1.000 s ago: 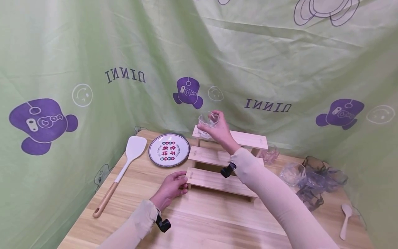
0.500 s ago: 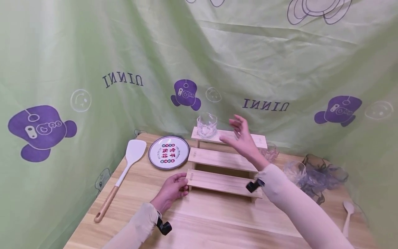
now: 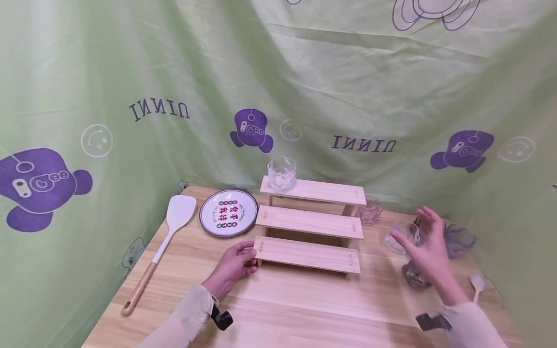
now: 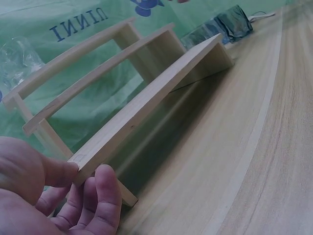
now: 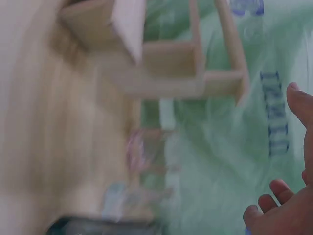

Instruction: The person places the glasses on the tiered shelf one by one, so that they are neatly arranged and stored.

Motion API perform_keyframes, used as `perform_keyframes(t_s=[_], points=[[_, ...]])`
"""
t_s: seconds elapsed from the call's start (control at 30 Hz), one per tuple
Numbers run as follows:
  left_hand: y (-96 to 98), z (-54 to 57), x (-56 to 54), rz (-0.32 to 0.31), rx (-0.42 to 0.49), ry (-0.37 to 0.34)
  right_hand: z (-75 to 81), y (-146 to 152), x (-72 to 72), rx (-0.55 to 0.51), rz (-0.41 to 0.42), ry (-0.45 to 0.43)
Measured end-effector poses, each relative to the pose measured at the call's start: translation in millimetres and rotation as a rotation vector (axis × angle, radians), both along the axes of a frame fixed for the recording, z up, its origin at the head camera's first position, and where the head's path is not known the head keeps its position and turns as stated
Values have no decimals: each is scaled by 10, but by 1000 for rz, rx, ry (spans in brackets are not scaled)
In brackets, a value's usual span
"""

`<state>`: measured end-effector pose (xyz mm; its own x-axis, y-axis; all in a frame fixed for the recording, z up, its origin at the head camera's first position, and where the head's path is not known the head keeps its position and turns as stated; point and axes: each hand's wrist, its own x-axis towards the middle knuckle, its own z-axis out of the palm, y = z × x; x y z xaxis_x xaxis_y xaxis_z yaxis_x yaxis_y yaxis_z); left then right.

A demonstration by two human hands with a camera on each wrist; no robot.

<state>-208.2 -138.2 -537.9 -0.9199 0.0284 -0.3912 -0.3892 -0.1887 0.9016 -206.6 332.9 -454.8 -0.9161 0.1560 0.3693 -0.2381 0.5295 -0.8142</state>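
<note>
A three-step wooden display stand sits mid-table. My left hand pinches the left end of its lowest step; in the left wrist view the thumb lies at the step's edge, with fingers curled below. On the left end of the top step stands a clear glass, apart from both hands. My right hand is over the glasses at the right, fingers spread and holding nothing. Beside its thumb is another clear glass. A dark glass and a purplish glass are partly hidden around this hand.
A pinkish glass stands behind the stand's right end. At the left lie a round printed plate and a white spatula with a wooden handle. A small spoon lies far right. Green curtain hangs behind the table.
My right hand has let go of the clear glass on the top step and moved right and nearer, over the other glasses. My left hand keeps its hold on the stand.
</note>
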Motion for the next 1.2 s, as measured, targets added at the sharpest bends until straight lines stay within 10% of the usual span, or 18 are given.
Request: perform_keyframes(t_s=[0.47,1.2], points=[[3,31,21,0,12,13,-523,469,605,-17,-202,-146],[8,19,-9,5,2,3,-744,329,592,-15,-134,-194]])
